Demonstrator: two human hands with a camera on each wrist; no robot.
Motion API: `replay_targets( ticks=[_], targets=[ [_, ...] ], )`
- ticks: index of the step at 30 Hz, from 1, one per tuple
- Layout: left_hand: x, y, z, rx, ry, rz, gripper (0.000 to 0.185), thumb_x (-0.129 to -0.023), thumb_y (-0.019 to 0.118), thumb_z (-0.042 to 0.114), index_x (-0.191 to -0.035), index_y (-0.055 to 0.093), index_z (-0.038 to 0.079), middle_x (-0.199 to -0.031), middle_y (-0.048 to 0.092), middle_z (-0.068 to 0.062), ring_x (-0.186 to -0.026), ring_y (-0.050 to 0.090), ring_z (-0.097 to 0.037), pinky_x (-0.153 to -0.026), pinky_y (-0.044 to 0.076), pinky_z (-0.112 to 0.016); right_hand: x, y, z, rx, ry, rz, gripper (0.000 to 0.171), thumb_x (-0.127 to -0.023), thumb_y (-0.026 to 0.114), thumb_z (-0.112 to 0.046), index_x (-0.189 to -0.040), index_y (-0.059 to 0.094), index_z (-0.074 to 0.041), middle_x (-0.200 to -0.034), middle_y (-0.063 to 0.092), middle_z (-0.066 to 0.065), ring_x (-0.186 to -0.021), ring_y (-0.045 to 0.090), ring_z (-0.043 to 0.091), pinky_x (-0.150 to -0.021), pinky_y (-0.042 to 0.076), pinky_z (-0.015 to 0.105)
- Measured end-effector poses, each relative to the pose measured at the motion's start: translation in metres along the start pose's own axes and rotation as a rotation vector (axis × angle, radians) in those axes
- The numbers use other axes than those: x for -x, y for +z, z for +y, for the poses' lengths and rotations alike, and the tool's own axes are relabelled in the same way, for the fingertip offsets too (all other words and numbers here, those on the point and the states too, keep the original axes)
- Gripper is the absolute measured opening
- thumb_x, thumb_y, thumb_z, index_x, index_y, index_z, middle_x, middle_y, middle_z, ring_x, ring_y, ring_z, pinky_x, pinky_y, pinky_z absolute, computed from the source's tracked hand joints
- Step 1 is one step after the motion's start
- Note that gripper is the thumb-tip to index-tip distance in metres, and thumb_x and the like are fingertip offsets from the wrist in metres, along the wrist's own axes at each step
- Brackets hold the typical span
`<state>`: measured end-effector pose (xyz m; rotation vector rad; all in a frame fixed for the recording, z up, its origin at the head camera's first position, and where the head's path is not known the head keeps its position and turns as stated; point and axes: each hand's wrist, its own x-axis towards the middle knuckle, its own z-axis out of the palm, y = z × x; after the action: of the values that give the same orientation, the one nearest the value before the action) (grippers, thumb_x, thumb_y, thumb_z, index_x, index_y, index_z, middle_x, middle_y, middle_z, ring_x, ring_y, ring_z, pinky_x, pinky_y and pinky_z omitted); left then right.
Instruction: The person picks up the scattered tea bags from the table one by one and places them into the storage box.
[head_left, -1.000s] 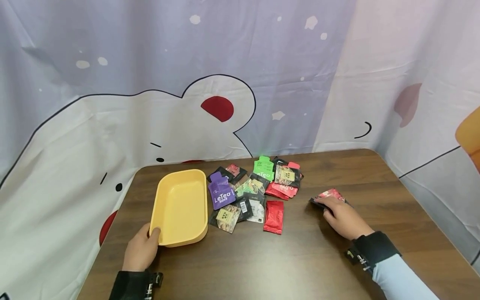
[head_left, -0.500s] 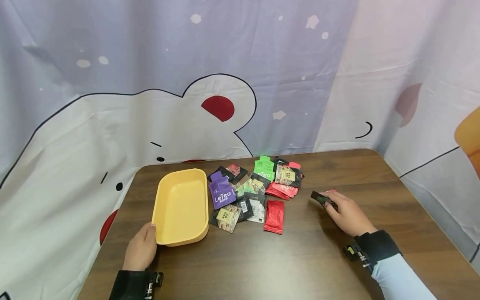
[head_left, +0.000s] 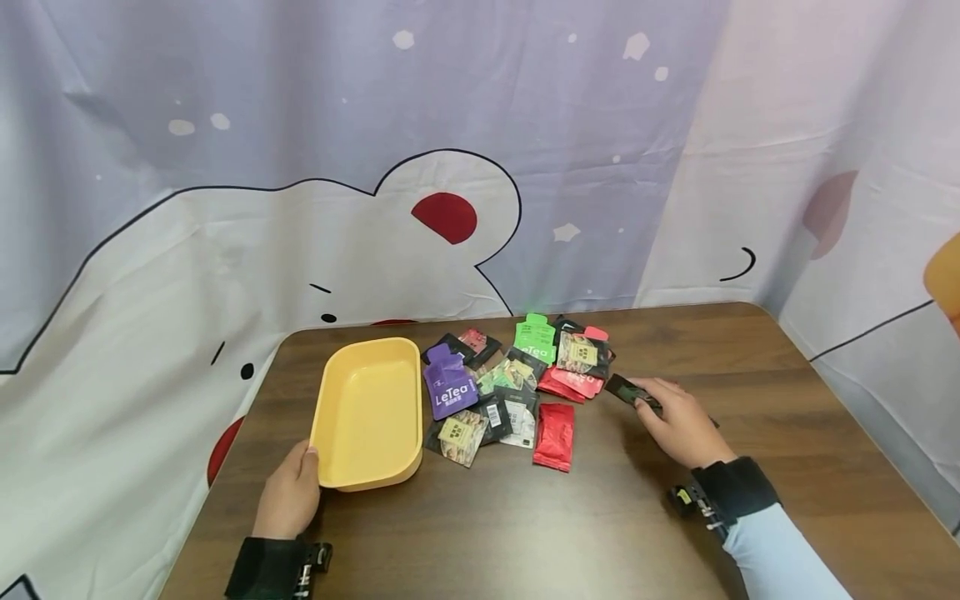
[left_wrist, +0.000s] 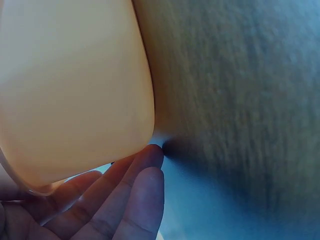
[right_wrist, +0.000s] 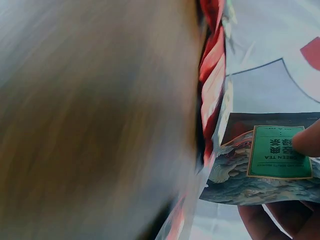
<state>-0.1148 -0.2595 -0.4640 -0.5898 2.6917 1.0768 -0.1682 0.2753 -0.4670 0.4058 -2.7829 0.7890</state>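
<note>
My left hand [head_left: 288,492] grips the near left corner of a yellow plastic tray [head_left: 369,417], thumb at the rim; in the left wrist view several fingers [left_wrist: 142,200] lie under its end. With thumb on top and fingers beneath, my right hand [head_left: 681,422] pinches a dark tea sachet [right_wrist: 240,160] with a green "GREEN TEA" label, to the right of the pile. Behind that hand a dark corner [head_left: 714,422] of another packet shows, mostly hidden. Left of the hand lies the sachet pile, including a purple LeTea pouch [head_left: 451,387] and a red packet [head_left: 555,437].
A green LeTea pouch [head_left: 535,340] and a black sachet with a pale label [head_left: 582,354] lie at the pile's back. The wooden table [head_left: 510,533] ends at a patterned curtain [head_left: 600,167] along the back and right. The tray stands left of the pile.
The right hand lay over a red-printed packet; it then raised the dark green tea sachet and has moved slightly left towards the pile. The left hand stays at the tray.
</note>
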Motion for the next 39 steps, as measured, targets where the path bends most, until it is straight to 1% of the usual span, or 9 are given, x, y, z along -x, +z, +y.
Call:
replay_targets(
  ticks=[4, 7, 12, 18, 25, 28, 32, 35, 39],
  targets=[
    [0.000, 0.000, 0.000, 0.003, 0.007, 0.003, 0.068, -0.110, 0.013, 0.048, -0.159, 0.022, 0.001, -0.159, 0.032, -0.028, -0.144, 0.036, -0.046, -0.116, 0.027, -0.063, -0.010, 0.007, -0.010, -0.023, 0.005, -0.019, 0.034, -0.101, 0.057, -0.012, -0.134, 0.062, -0.009, -0.124, 0.068, 0.015, -0.099, 0.064, 0.026, -0.082, 0.050, 0.047],
    [0.000, 0.000, -0.001, 0.007, 0.007, 0.000, 0.069, -0.110, 0.013, 0.048, -0.159, 0.022, 0.001, -0.159, 0.032, -0.028, -0.144, 0.035, -0.046, -0.116, 0.027, -0.063, -0.017, 0.012, -0.018, -0.040, 0.006, -0.025, 0.035, -0.101, 0.058, -0.012, -0.135, 0.061, -0.007, -0.127, 0.066, 0.017, -0.107, 0.066, 0.031, -0.088, 0.054, 0.053],
    [0.000, 0.001, -0.001, 0.007, 0.018, 0.004, 0.068, -0.110, 0.014, 0.048, -0.159, 0.022, 0.001, -0.159, 0.032, -0.028, -0.144, 0.036, -0.046, -0.116, 0.027, -0.063, -0.029, 0.020, -0.033, -0.099, -0.010, -0.036, 0.038, -0.101, 0.058, -0.011, -0.138, 0.059, -0.004, -0.137, 0.061, 0.023, -0.126, 0.059, 0.041, -0.101, 0.048, 0.060],
    [0.000, 0.003, 0.002, 0.001, 0.034, 0.017, 0.067, -0.110, 0.015, 0.047, -0.158, 0.024, 0.001, -0.157, 0.035, -0.028, -0.141, 0.039, -0.046, -0.115, 0.029, -0.063, -0.046, 0.031, -0.056, -0.164, -0.062, -0.025, 0.037, -0.101, 0.057, -0.011, -0.137, 0.060, -0.006, -0.136, 0.063, 0.018, -0.122, 0.062, 0.036, -0.100, 0.049, 0.055],
    [0.001, 0.002, 0.000, -0.006, 0.027, 0.021, 0.068, -0.110, 0.014, 0.047, -0.158, 0.023, 0.000, -0.156, 0.036, -0.029, -0.139, 0.041, -0.046, -0.115, 0.029, -0.063, -0.071, 0.062, -0.110, -0.267, -0.155, -0.078, 0.037, -0.102, 0.057, -0.015, -0.139, 0.061, -0.011, -0.135, 0.065, 0.009, -0.114, 0.064, 0.024, -0.098, 0.051, 0.047],
    [0.002, 0.001, -0.001, -0.004, 0.027, 0.023, 0.068, -0.110, 0.014, 0.047, -0.158, 0.023, -0.001, -0.157, 0.035, -0.029, -0.141, 0.040, -0.046, -0.115, 0.029, -0.063, -0.078, 0.077, -0.137, -0.313, -0.189, -0.127, 0.038, -0.102, 0.056, -0.016, -0.139, 0.061, -0.011, -0.134, 0.066, 0.007, -0.101, 0.063, 0.020, -0.088, 0.052, 0.042],
    [0.004, 0.002, -0.002, -0.005, 0.018, 0.024, 0.069, -0.110, 0.015, 0.048, -0.158, 0.022, 0.000, -0.158, 0.034, -0.028, -0.141, 0.040, -0.046, -0.115, 0.029, -0.063, -0.083, 0.095, -0.168, -0.339, -0.263, -0.171, 0.037, -0.102, 0.055, -0.016, -0.138, 0.061, -0.010, -0.134, 0.065, 0.008, -0.109, 0.065, 0.021, -0.092, 0.054, 0.042],
    [0.004, 0.003, -0.003, -0.015, 0.048, 0.038, 0.065, -0.111, 0.016, 0.045, -0.157, 0.025, 0.000, -0.156, 0.036, -0.029, -0.141, 0.040, -0.046, -0.114, 0.031, -0.063, -0.085, 0.106, -0.188, -0.358, -0.320, -0.181, 0.035, -0.101, 0.056, -0.015, -0.135, 0.063, -0.011, -0.130, 0.068, 0.007, -0.115, 0.064, 0.021, -0.099, 0.051, 0.043],
    [0.003, 0.002, -0.006, -0.043, 0.114, 0.080, 0.058, -0.111, 0.018, 0.035, -0.152, 0.036, -0.001, -0.148, 0.047, -0.029, -0.135, 0.047, -0.047, -0.110, 0.037, -0.063, -0.089, 0.119, -0.213, -0.404, -0.375, -0.218, 0.033, -0.101, 0.055, -0.014, -0.133, 0.064, -0.012, -0.123, 0.069, 0.005, -0.102, 0.062, 0.016, -0.092, 0.052, 0.035]
  ],
)
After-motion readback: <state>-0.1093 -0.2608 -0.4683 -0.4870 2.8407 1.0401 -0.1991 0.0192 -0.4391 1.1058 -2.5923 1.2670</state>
